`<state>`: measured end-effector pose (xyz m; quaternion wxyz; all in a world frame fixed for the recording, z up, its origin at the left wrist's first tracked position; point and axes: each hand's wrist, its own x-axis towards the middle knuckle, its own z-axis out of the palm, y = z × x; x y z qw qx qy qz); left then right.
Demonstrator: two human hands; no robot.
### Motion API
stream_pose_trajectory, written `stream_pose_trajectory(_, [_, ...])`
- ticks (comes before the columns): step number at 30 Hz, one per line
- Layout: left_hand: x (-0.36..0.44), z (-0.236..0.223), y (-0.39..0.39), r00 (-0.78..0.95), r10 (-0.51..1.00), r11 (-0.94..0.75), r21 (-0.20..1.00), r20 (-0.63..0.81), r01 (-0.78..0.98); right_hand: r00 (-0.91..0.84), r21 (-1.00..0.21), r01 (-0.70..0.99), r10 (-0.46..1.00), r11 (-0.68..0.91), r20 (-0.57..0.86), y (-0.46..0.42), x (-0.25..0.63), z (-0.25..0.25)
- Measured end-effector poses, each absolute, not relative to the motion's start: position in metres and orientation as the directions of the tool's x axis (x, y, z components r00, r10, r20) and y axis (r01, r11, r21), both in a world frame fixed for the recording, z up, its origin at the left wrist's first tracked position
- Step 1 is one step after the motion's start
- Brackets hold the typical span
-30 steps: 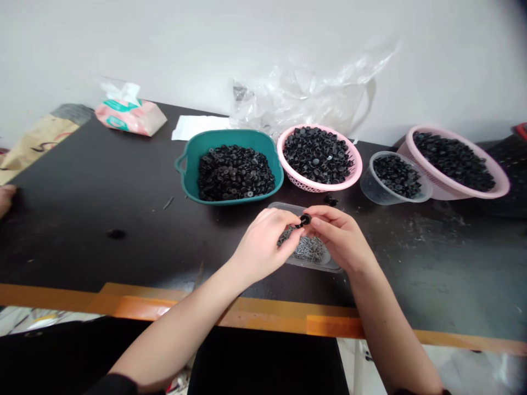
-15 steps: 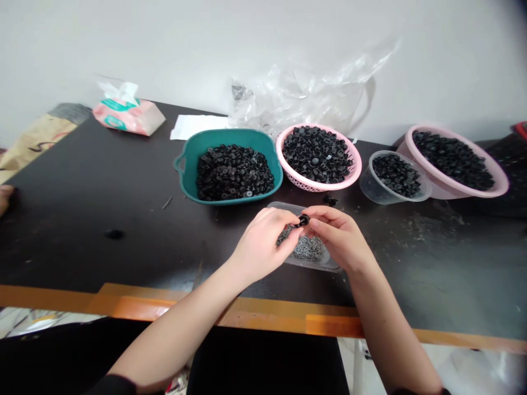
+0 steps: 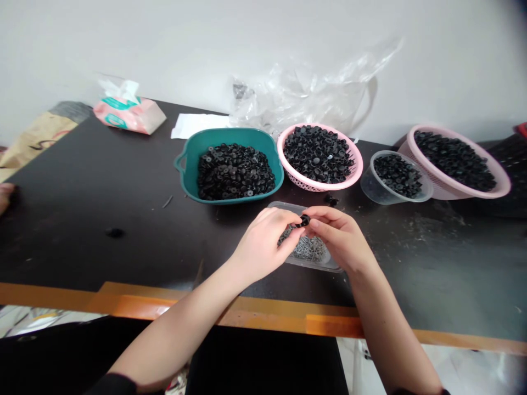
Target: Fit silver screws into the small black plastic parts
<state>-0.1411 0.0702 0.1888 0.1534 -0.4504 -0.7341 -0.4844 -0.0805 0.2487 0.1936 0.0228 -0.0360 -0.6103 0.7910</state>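
Observation:
My left hand [image 3: 263,244] and my right hand [image 3: 340,236] meet above a clear shallow tray [image 3: 325,260] of small grey metal pins on the dark table [image 3: 102,208]. Both hands pinch one small black round part [image 3: 304,220] between their fingertips. Behind them stand a teal basin [image 3: 189,164] of black washers and a pink basket [image 3: 356,164] of black caps.
At the right are a clear tub [image 3: 370,189] and a second pink basket [image 3: 500,189], both holding black parts. A tissue pack [image 3: 129,114], a white sheet [image 3: 193,125] and a crumpled plastic bag [image 3: 304,93] lie at the back. Another person's fingers [image 3: 5,195] rest at the left edge.
The black part has tilted slightly between my fingertips. My hands stay in the same place over the tray.

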Motion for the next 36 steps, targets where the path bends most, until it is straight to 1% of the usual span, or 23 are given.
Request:
stream_pose_trajectory(6, [-0.1402, 0.1892, 0.0699, -0.599, 0.532, 0.147, 0.631, 0.598, 0.761, -0.994, -0.981, 0.001, 0.111, -0.196, -0.023, 0.2487, -0.0816, 0.1949])
stream_pose_trajectory(11, [-0.1398, 0.1909, 0.0693, -0.659, 0.559, 0.122, 0.736, 0.503, 0.666, -0.993, -0.992, 0.030, 0.113, -0.125, -0.044, 0.2518, -0.0806, 0.1947])
stream_pose_trajectory(15, [-0.1398, 0.1938, 0.0687, -0.653, 0.601, 0.075, 0.781, 0.460, 0.620, -0.998, -0.993, 0.054, 0.034, -0.103, -0.058, 0.2519, -0.0795, 0.1969])
stream_pose_trajectory(19, [-0.1392, 0.1937, 0.0694, -0.676, 0.584, 0.029, 0.820, 0.450, 0.572, -0.999, -0.988, 0.046, -0.035, -0.145, -0.041, 0.2503, -0.0785, 0.1994])
stream_pose_trajectory(21, [-0.1395, 0.1932, 0.0697, -0.676, 0.564, 0.014, 0.813, 0.474, 0.582, -0.997, -0.984, 0.044, -0.065, -0.173, -0.033, 0.2501, -0.0781, 0.1998])
stream_pose_trajectory(23, [-0.1405, 0.1936, 0.0695, -0.653, 0.561, 0.017, 0.781, 0.509, 0.624, -0.994, -0.976, 0.060, -0.100, -0.209, -0.040, 0.2501, -0.0777, 0.1996])
stream_pose_trajectory(27, [-0.1429, 0.1964, 0.0682, -0.601, 0.573, 0.018, 0.724, 0.557, 0.689, -0.982, -0.942, 0.150, -0.159, -0.301, -0.106, 0.2489, -0.0772, 0.1998])
stream_pose_trajectory(31, [-0.1428, 0.1985, 0.0681, -0.555, 0.587, 0.023, 0.673, 0.589, 0.739, -0.974, -0.918, 0.199, -0.172, -0.344, -0.146, 0.2460, -0.0775, 0.2014])
stream_pose_trajectory(33, [-0.1420, 0.1987, 0.0683, -0.552, 0.593, 0.030, 0.669, 0.587, 0.743, -0.976, -0.914, 0.190, -0.173, -0.359, -0.135, 0.2447, -0.0776, 0.2015])
stream_pose_trajectory(36, [-0.1411, 0.1984, 0.0685, -0.583, 0.583, 0.036, 0.700, 0.565, 0.713, -0.983, -0.895, 0.165, -0.148, -0.415, -0.113, 0.2430, -0.0777, 0.2006])
